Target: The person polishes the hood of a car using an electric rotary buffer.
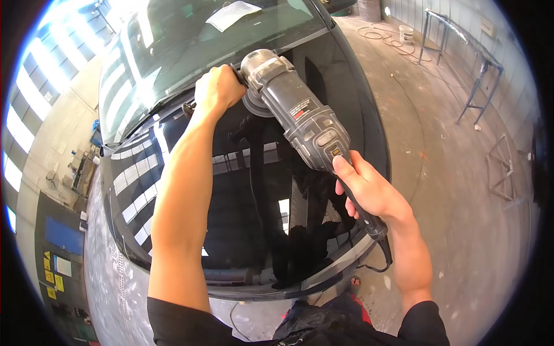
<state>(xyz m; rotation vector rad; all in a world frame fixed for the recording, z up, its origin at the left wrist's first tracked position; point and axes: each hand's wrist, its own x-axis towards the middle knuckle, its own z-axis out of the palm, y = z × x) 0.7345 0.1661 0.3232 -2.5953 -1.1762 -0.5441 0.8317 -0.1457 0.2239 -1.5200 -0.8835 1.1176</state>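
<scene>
A dark grey electric polisher lies diagonally over the glossy black car hood, its head toward the windshield. Its round pad shows partly beneath the head and appears to rest on the hood; the exact contact is hidden. My left hand is closed around the side handle by the polisher's head, which it mostly covers. My right hand wraps the rear handle, thumb beside the switch. From that handle's end a black power cord hangs over the hood's front edge.
Beyond the hood rises the windshield with a white paper on it. To the right are a metal stand, a white bucket and a coiled hose on the floor. Yellow signs hang at the left.
</scene>
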